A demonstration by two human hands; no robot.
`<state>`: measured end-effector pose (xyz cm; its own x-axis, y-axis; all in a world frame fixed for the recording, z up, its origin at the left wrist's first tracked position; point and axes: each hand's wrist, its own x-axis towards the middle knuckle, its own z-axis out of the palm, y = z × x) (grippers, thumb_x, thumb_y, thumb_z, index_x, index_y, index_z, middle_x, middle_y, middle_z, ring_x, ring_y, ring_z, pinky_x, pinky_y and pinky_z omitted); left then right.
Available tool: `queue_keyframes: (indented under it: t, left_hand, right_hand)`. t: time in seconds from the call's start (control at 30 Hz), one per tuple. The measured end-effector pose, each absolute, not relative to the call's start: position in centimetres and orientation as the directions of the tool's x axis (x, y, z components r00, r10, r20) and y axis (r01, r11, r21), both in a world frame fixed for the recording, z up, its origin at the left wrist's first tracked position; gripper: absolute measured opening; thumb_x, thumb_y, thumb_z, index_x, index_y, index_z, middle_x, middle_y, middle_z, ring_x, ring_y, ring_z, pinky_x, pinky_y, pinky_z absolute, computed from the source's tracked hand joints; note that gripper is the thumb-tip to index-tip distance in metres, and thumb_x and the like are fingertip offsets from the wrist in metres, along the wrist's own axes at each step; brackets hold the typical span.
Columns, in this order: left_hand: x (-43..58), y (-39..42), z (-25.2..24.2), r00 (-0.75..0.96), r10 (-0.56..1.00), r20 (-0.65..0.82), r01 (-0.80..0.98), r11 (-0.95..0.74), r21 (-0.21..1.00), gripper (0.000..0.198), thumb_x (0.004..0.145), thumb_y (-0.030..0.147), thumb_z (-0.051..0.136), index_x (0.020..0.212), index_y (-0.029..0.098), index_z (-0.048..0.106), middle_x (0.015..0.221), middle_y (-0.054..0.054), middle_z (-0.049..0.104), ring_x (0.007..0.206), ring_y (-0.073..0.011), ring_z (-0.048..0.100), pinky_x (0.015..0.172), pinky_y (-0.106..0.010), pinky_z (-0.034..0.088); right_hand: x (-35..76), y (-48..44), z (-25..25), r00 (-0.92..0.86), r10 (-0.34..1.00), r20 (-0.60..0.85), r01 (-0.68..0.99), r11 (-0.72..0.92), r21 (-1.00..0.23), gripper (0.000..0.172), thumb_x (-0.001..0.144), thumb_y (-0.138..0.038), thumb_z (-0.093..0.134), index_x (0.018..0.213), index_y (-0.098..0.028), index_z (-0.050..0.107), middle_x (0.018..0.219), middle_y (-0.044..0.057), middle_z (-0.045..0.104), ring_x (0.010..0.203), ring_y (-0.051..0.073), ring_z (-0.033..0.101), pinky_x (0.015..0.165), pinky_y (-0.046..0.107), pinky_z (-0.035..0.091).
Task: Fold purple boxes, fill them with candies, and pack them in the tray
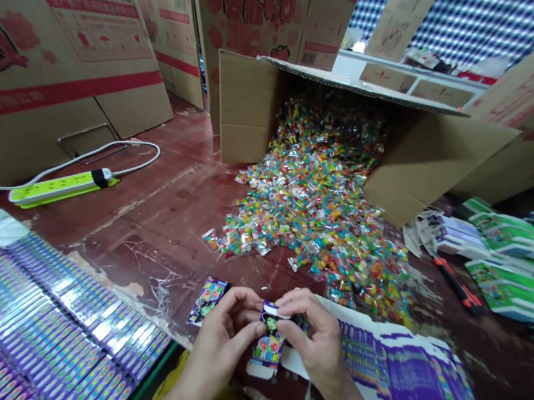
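Note:
A small purple box (268,349) with a cartoon face and coloured ovals is held upright between both hands, its bottom flap hanging open. My left hand (230,328) pinches its left edge. The fingers of my right hand (312,329) grip its upper right side, near the top flap. Just left of my left hand, another purple box (207,300) lies on the table. Flat unfolded purple cartons (410,380) lie in an overlapping row to the right, partly under my right hand. Beyond the hands, small clear packets of colourful candy (316,199) spill out in a heap.
A big cardboard box (249,107) lies open behind the candy. Filled rows of purple boxes (52,323) sit at the left front. A power strip (61,188) is at left; a red-black cutter (458,285) and green cartons (514,289) are at right.

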<state>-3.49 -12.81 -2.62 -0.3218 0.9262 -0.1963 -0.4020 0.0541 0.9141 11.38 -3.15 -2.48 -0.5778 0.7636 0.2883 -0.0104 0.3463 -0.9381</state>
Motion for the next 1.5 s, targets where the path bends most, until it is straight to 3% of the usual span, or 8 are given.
queue_keyframes:
  t: [0.2, 0.4, 0.67, 0.97, 1.07, 1.2, 1.33, 1.5]
  left_hand:
    - [-3.3, -13.0, -2.3, -0.361, 0.910, -0.203, -0.327, 0.080, 0.942, 0.026, 0.078, 0.019, 0.075, 0.099, 0.021, 0.060, 0.094, -0.004, 0.068, 0.087, -0.0181, 0.067, 0.082, -0.029, 0.054]
    - [-3.3, -13.2, -2.6, -0.308, 0.933, -0.188, -0.285, 0.098, 0.954, 0.034, 0.082, 0.017, 0.072, 0.114, 0.022, 0.060, 0.103, -0.006, 0.067, 0.090, -0.0189, 0.067, 0.083, -0.030, 0.054]
    - [-4.3, -13.3, -3.2, -0.250, 0.946, -0.204, -0.206, 0.153, 0.966, 0.033, 0.086, 0.026, 0.069, 0.119, 0.024, 0.067, 0.110, -0.006, 0.069, 0.098, -0.0214, 0.066, 0.087, -0.029, 0.052]
    - [-4.3, -13.0, -3.4, -0.235, 0.936, -0.263, -0.284, 0.193, 0.939, 0.023, 0.075, 0.028, 0.080, 0.088, 0.018, 0.064, 0.077, 0.001, 0.064, 0.070, -0.0130, 0.059, 0.064, -0.020, 0.047]
    - [-4.4, -13.0, -3.6, -0.244, 0.927, -0.285, -0.322, 0.199, 0.926, 0.033, 0.071, 0.033, 0.083, 0.077, 0.019, 0.054, 0.075, 0.004, 0.057, 0.063, -0.0102, 0.053, 0.054, -0.017, 0.045]
    - [-4.8, -13.1, -3.4, -0.336, 0.872, -0.356, -0.369, 0.226, 0.902, 0.036, 0.075, 0.039, 0.078, 0.100, 0.021, 0.059, 0.083, 0.002, 0.056, 0.063, -0.0111, 0.054, 0.042, -0.016, 0.044]
    - [-5.5, -13.2, -3.0, -0.240, 0.856, -0.458, -0.545, 0.272, 0.793, 0.050, 0.074, 0.033, 0.079, 0.119, 0.020, 0.062, 0.094, -0.004, 0.064, 0.074, -0.0155, 0.063, 0.055, -0.023, 0.056]
    - [-5.7, -13.1, -3.4, -0.117, 0.871, -0.477, -0.656, 0.293, 0.696, 0.031, 0.064, 0.019, 0.080, 0.094, 0.017, 0.070, 0.093, -0.005, 0.069, 0.085, -0.0188, 0.065, 0.082, -0.035, 0.057]
  right_hand:
    - [11.0, -2.3, -1.5, -0.597, 0.792, -0.123, 0.183, -0.016, -0.983, 0.017, 0.079, -0.031, 0.077, 0.082, -0.018, 0.068, 0.082, 0.002, 0.069, 0.078, 0.018, 0.066, 0.070, 0.028, 0.052]
    - [10.9, -0.5, -0.5, -0.678, 0.712, -0.184, 0.203, -0.059, -0.977, 0.019, 0.079, -0.031, 0.075, 0.072, -0.016, 0.067, 0.073, 0.001, 0.068, 0.070, 0.016, 0.061, 0.067, 0.027, 0.048]
    - [11.2, -2.2, -0.4, -0.689, 0.721, 0.070, 0.200, 0.282, -0.938, 0.010, 0.086, -0.025, 0.070, 0.078, -0.020, 0.069, 0.086, 0.003, 0.068, 0.081, 0.017, 0.064, 0.072, 0.027, 0.048]
    - [11.8, -0.2, -1.2, -0.833, 0.553, -0.016, 0.266, 0.375, -0.888, 0.018, 0.093, -0.024, 0.060, 0.108, -0.022, 0.070, 0.099, 0.003, 0.072, 0.084, 0.016, 0.068, 0.074, 0.026, 0.053]
    - [11.5, 4.3, -1.2, -0.810, 0.585, 0.049, 0.463, 0.688, -0.559, 0.030, 0.100, -0.016, 0.043, 0.121, -0.022, 0.064, 0.112, 0.006, 0.071, 0.095, 0.016, 0.067, 0.083, 0.028, 0.051]
    - [10.5, 8.8, -2.4, -0.852, 0.523, -0.006, 0.478, 0.775, -0.413, 0.038, 0.090, -0.002, 0.048, 0.109, -0.025, 0.071, 0.110, 0.005, 0.071, 0.099, 0.019, 0.066, 0.086, 0.029, 0.047]
    - [9.9, 10.1, -3.6, -0.875, 0.482, -0.047, 0.464, 0.808, -0.363, 0.033, 0.085, -0.002, 0.052, 0.098, -0.025, 0.071, 0.101, 0.005, 0.070, 0.086, 0.019, 0.066, 0.078, 0.028, 0.045]
    - [10.1, 10.1, -3.2, -0.857, 0.516, 0.021, 0.465, 0.789, -0.401, 0.013, 0.079, -0.009, 0.067, 0.078, -0.022, 0.066, 0.090, 0.002, 0.067, 0.074, 0.016, 0.063, 0.069, 0.026, 0.043]
